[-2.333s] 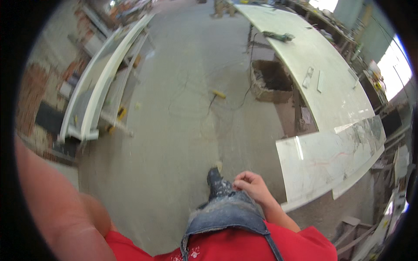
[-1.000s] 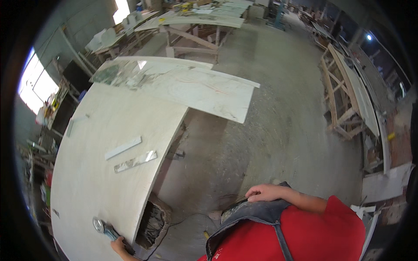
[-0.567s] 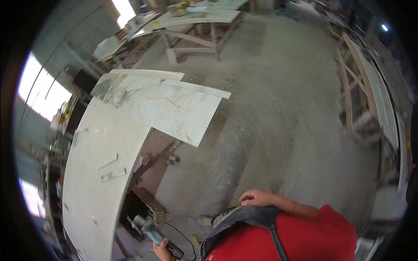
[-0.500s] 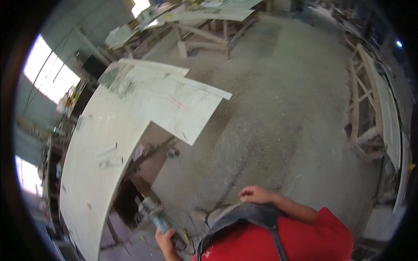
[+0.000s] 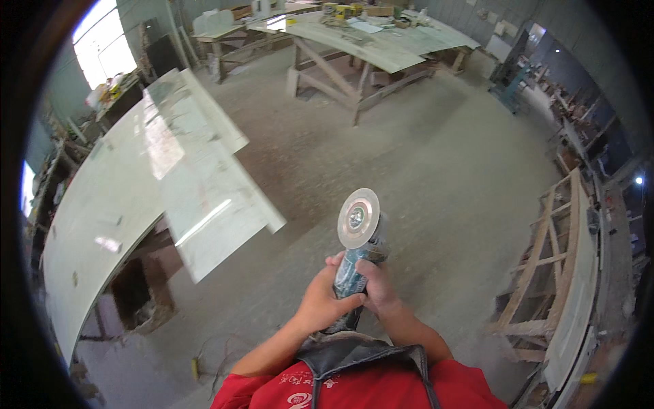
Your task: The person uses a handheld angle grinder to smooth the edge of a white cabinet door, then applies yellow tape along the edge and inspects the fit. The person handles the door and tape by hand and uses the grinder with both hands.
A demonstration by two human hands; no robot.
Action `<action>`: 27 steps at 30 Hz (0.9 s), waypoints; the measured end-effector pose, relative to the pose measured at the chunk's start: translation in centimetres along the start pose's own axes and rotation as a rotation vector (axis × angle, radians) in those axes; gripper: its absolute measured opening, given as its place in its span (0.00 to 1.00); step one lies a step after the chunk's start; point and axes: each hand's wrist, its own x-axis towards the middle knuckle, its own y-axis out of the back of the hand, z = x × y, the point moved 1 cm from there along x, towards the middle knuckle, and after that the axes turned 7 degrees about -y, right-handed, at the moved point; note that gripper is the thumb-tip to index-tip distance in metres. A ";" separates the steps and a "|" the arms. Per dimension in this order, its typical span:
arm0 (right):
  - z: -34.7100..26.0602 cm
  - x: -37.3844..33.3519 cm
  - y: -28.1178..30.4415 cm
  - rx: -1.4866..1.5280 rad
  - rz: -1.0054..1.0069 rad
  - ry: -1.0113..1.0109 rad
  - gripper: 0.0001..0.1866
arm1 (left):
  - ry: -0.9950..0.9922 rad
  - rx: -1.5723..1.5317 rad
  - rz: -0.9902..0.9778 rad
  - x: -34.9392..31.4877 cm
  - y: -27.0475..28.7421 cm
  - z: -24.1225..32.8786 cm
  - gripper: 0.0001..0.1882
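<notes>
An angle grinder (image 5: 349, 273) with a teal body is held upright in front of my dark apron (image 5: 361, 353), over the floor. Its round, flat disc (image 5: 368, 221) points away from me. My left hand (image 5: 321, 297) wraps round the body from the left. On the other side, my right hand (image 5: 380, 285) closes round it near the head, thumb across the front. The lower end of the handle is partly hidden by my hands and the apron. The disc touches nothing.
A large white curved panel (image 5: 95, 204) rests at the left, its squared corner jutting toward the middle. Farther back, a wooden-legged worktable (image 5: 334, 82) carries panels and clutter. A wooden frame (image 5: 545, 262) leans at the right. Thin cables (image 5: 223, 361) lie on the floor at lower left.
The grinder has come from low beside the white panel to in front of my body. My right hand has joined the left on it. The view has turned to the right.
</notes>
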 end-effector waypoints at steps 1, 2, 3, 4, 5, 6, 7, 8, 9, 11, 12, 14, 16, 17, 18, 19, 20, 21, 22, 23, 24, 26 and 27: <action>-2.6 1.4 2.9 -0.058 0.050 0.033 0.26 | -0.056 -0.037 -0.005 3.5 -1.4 -0.9 0.32; -5.4 2.8 5.3 -0.116 0.098 0.064 0.29 | -0.101 -0.018 -0.030 7.1 -2.5 -1.3 0.32; -8.4 4.1 7.3 -0.126 0.197 0.100 0.29 | -0.140 -0.009 -0.053 10.5 -3.7 -1.5 0.32; -12.4 5.5 9.8 -0.153 0.143 0.043 0.29 | -0.155 0.007 -0.066 12.9 -4.9 -1.5 0.32; -15.2 6.5 11.4 -0.038 0.226 0.112 0.28 | -0.183 0.017 -0.083 15.2 -5.7 -1.5 0.33; -18.9 8.3 12.0 0.075 0.284 0.210 0.27 | -0.111 0.073 -0.206 18.0 -6.1 -1.1 0.34; -22.3 10.1 12.9 0.160 0.315 0.236 0.27 | -0.029 0.147 -0.325 19.9 -5.9 -1.1 0.34; -26.0 11.8 14.1 0.243 0.344 0.256 0.27 | 0.058 0.218 -0.436 21.7 -5.6 -1.2 0.34; -29.6 13.6 14.5 0.205 0.370 0.301 0.29 | 0.115 0.247 -0.510 23.3 -4.9 -1.3 0.30; -36.2 18.2 14.9 0.125 0.329 0.397 0.32 | 0.080 0.239 -0.336 25.8 -3.4 -5.2 0.21; -39.3 21.1 15.4 0.085 0.267 0.451 0.34 | 0.109 0.236 -0.269 27.5 -2.2 -7.7 0.19; -45.2 26.8 17.8 0.061 0.131 0.506 0.37 | 0.362 0.408 -0.140 29.4 -0.1 -13.1 0.18; -50.4 32.6 19.7 0.112 -0.129 0.455 0.38 | 0.549 0.516 0.055 28.4 1.4 -21.5 0.20; -52.7 36.0 21.5 0.202 -0.299 0.333 0.40 | 0.728 0.516 0.110 26.9 1.8 -25.6 0.21; -55.5 40.2 22.8 0.291 -0.473 0.188 0.43 | 0.910 0.487 0.176 25.4 1.1 -29.4 0.22; -58.5 43.5 22.7 0.298 -0.576 0.118 0.46 | 0.999 0.507 0.218 23.7 0.4 -33.3 0.22; -60.4 47.1 22.6 0.335 -0.679 0.031 0.50 | 1.118 0.527 0.264 21.0 -1.4 -35.2 0.22; -62.0 50.7 22.1 0.341 -0.683 0.033 0.51 | 1.183 0.503 0.310 19.6 -4.0 -35.5 0.21; -64.7 54.3 21.3 0.335 -0.690 0.044 0.53 | 1.232 0.476 0.353 20.3 -6.6 -35.4 0.21; -67.3 58.0 21.4 0.297 -0.758 0.027 0.53 | 1.305 0.448 0.398 19.7 -9.7 -34.8 0.21; -69.6 61.7 21.7 0.267 -0.762 0.010 0.53 | 1.307 0.422 0.425 20.7 -12.8 -34.0 0.20; -72.9 69.4 21.3 0.242 -0.761 -0.035 0.53 | 1.310 0.375 0.493 24.4 -18.1 -33.1 0.20; -74.1 73.0 21.1 0.230 -0.755 -0.051 0.53 | 1.361 0.309 0.487 26.5 -21.3 -32.9 0.20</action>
